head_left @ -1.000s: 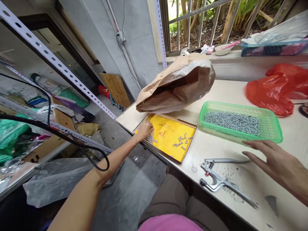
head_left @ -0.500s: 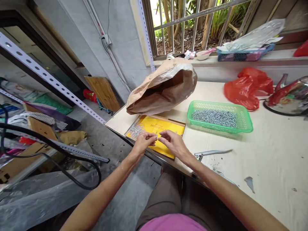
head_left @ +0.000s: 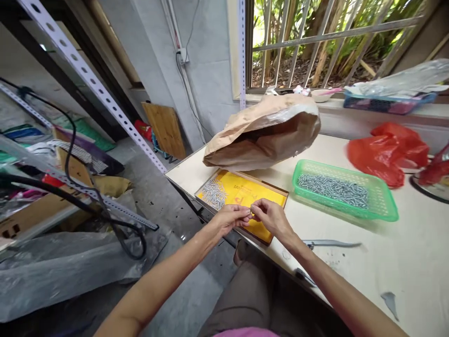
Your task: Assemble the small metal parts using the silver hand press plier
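My left hand (head_left: 230, 217) and my right hand (head_left: 270, 217) meet fingertip to fingertip over the near edge of a shallow yellow-lined tray (head_left: 261, 196). Both hands are pinched closed on a tiny metal piece between them, too small to name. A heap of small silver metal parts (head_left: 213, 193) lies in the tray's left corner, just beyond my left hand. A green plastic basket (head_left: 379, 213) full of similar silver parts stands to the right. Metal hand pliers (head_left: 329, 243) lie on the table right of my right forearm, partly hidden by it.
A large brown paper sack (head_left: 263, 135) lies open behind the tray. A red plastic bag (head_left: 382, 152) sits at the back right. The light table (head_left: 403, 252) ends at my knees. Perforated metal shelf struts (head_left: 87, 79), black cables and clutter fill the floor at left.
A second ago my left hand reached into the tray's parts and my right hand hovered open by the pliers. Both hands have since come together in a pinch over the tray's near edge.
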